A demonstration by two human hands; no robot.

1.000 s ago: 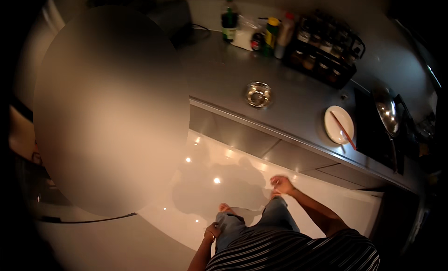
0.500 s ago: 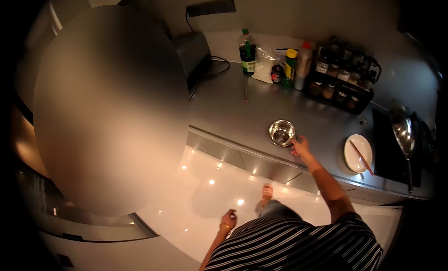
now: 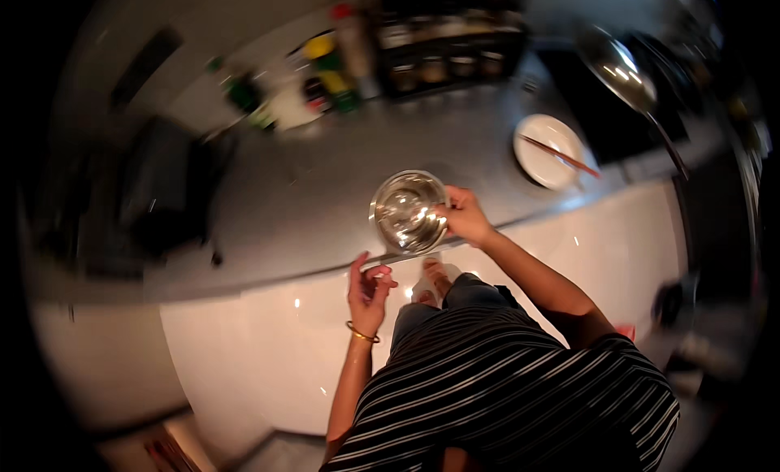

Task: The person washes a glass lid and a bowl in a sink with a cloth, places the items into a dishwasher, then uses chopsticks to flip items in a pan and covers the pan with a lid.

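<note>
A round, shiny steel bowl [image 3: 404,214] is at the counter's front edge, its inside bright with reflections; I cannot make out any contents. My right hand [image 3: 468,217] grips the bowl's right rim, thumb and fingers closed over it. Below and left of the bowl, my left hand [image 3: 370,293] is raised with nothing in it, its fingers loosely bent and apart. It does not touch the bowl. A gold bracelet [image 3: 362,333] circles the left wrist.
On the grey counter [image 3: 309,188], a white plate [image 3: 543,165] carries reddish chopsticks [image 3: 561,153]. A steel pan [image 3: 615,68] lies over the black hob [image 3: 573,86]. Along the wall stand a spice rack [image 3: 447,45] and several bottles [image 3: 329,66]. A dark appliance [image 3: 162,184] sits left.
My right hand has closed on the bowl and lifted it toward me. My left hand has risen toward the bowl. The view has swung right, and the large blurred oval at left is gone.
</note>
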